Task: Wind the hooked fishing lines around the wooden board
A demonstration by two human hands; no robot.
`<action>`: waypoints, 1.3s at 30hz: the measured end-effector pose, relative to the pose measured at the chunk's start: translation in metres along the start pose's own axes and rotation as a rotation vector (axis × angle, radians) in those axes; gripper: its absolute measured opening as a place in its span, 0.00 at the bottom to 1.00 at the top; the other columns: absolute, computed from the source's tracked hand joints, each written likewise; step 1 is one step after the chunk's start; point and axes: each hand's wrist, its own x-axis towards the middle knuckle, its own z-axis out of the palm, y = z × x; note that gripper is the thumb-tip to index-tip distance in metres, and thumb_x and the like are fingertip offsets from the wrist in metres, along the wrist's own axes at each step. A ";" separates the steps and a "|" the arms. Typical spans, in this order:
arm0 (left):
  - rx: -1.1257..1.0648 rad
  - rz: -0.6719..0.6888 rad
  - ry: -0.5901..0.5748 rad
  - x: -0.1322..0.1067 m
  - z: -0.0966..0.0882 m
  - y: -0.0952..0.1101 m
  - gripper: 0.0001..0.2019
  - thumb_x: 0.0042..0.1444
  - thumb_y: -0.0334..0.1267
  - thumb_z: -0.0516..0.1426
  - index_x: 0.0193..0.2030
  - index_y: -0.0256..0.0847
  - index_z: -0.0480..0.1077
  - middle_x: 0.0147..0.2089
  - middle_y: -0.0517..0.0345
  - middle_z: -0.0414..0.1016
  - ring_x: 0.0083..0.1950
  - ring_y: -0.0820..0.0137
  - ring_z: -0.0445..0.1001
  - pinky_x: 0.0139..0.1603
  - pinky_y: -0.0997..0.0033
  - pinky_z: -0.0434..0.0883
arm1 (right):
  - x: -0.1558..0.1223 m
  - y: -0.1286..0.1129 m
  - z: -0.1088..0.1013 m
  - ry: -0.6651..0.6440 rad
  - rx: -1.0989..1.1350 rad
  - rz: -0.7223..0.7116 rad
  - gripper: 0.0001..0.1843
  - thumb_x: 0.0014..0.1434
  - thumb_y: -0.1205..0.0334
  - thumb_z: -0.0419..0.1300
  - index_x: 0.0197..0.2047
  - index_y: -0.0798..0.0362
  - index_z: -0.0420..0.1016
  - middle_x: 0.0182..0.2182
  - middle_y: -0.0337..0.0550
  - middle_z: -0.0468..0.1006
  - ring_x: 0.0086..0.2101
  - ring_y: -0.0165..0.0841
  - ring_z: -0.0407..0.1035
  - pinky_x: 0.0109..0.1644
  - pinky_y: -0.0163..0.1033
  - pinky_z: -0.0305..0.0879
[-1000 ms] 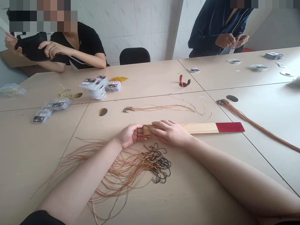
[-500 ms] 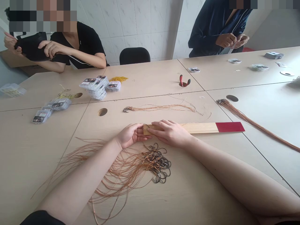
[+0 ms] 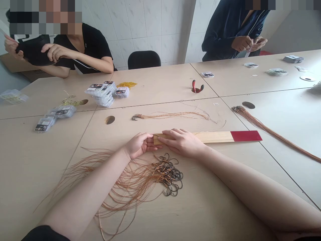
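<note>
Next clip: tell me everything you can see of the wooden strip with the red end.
The wooden strip is a long, narrow, flat slat of pale wood with fine lengthwise grain; its right end is coloured dark red. It lies flat on the table, running left to right. The left hand closes on its left end, and the right hand rests on top just beside it, fingers spread flat. A pile of hooks on brown lines lies just in front, apart from it.

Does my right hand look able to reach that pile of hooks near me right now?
Probably yes. The right hand rests on the wooden board, and the pile of hooks lies just nearer you on the table, with nothing lying between them.
</note>
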 end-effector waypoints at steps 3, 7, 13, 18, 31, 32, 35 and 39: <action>-0.001 0.004 -0.021 -0.001 -0.001 0.000 0.09 0.53 0.28 0.51 0.39 0.30 0.69 0.37 0.43 0.77 0.39 0.61 0.76 0.35 0.71 0.72 | 0.002 -0.002 -0.002 0.012 0.018 0.023 0.17 0.64 0.61 0.45 0.55 0.48 0.63 0.49 0.46 0.66 0.42 0.34 0.62 0.45 0.41 0.63; 0.023 0.014 -0.066 -0.001 0.000 0.000 0.10 0.51 0.27 0.52 0.40 0.30 0.70 0.38 0.44 0.77 0.40 0.61 0.76 0.34 0.73 0.72 | 0.002 -0.003 -0.003 0.025 0.040 0.046 0.16 0.63 0.60 0.45 0.51 0.51 0.65 0.48 0.47 0.67 0.43 0.35 0.62 0.45 0.41 0.63; 0.100 0.019 -0.069 -0.001 0.001 0.000 0.09 0.50 0.25 0.54 0.39 0.31 0.72 0.37 0.48 0.76 0.39 0.65 0.76 0.34 0.77 0.72 | 0.002 -0.002 -0.002 0.033 0.046 0.047 0.17 0.62 0.60 0.46 0.53 0.53 0.63 0.48 0.49 0.67 0.45 0.36 0.62 0.46 0.43 0.64; 0.161 0.031 -0.041 0.000 0.004 -0.001 0.09 0.50 0.26 0.55 0.38 0.32 0.72 0.36 0.51 0.76 0.38 0.68 0.76 0.33 0.80 0.72 | 0.001 -0.002 -0.001 0.038 0.046 0.051 0.19 0.62 0.60 0.47 0.55 0.53 0.61 0.48 0.50 0.67 0.45 0.37 0.62 0.46 0.44 0.64; 0.234 0.072 0.041 0.000 0.011 -0.004 0.08 0.50 0.26 0.55 0.37 0.31 0.72 0.35 0.50 0.76 0.34 0.72 0.76 0.31 0.81 0.71 | 0.000 0.000 0.001 0.057 0.058 0.035 0.20 0.61 0.62 0.48 0.55 0.56 0.61 0.48 0.50 0.68 0.44 0.37 0.63 0.45 0.44 0.65; 0.237 0.072 0.038 0.000 0.011 -0.004 0.08 0.50 0.27 0.55 0.37 0.31 0.73 0.36 0.50 0.76 0.34 0.72 0.76 0.31 0.82 0.71 | 0.000 0.000 0.002 0.061 0.062 0.034 0.20 0.60 0.62 0.48 0.55 0.56 0.61 0.48 0.50 0.68 0.44 0.37 0.63 0.45 0.44 0.65; 0.240 0.076 0.031 0.001 0.011 -0.003 0.09 0.51 0.27 0.55 0.39 0.31 0.73 0.37 0.49 0.77 0.34 0.72 0.76 0.30 0.82 0.71 | 0.000 0.000 0.002 0.065 0.070 0.035 0.19 0.60 0.62 0.48 0.55 0.56 0.61 0.48 0.50 0.68 0.45 0.37 0.63 0.45 0.44 0.65; 0.240 0.079 0.033 0.001 0.011 -0.004 0.10 0.50 0.27 0.55 0.39 0.31 0.73 0.37 0.48 0.77 0.34 0.72 0.76 0.30 0.82 0.71 | 0.000 0.000 0.002 0.066 0.082 0.041 0.18 0.60 0.62 0.49 0.53 0.54 0.63 0.47 0.49 0.68 0.44 0.36 0.63 0.46 0.43 0.65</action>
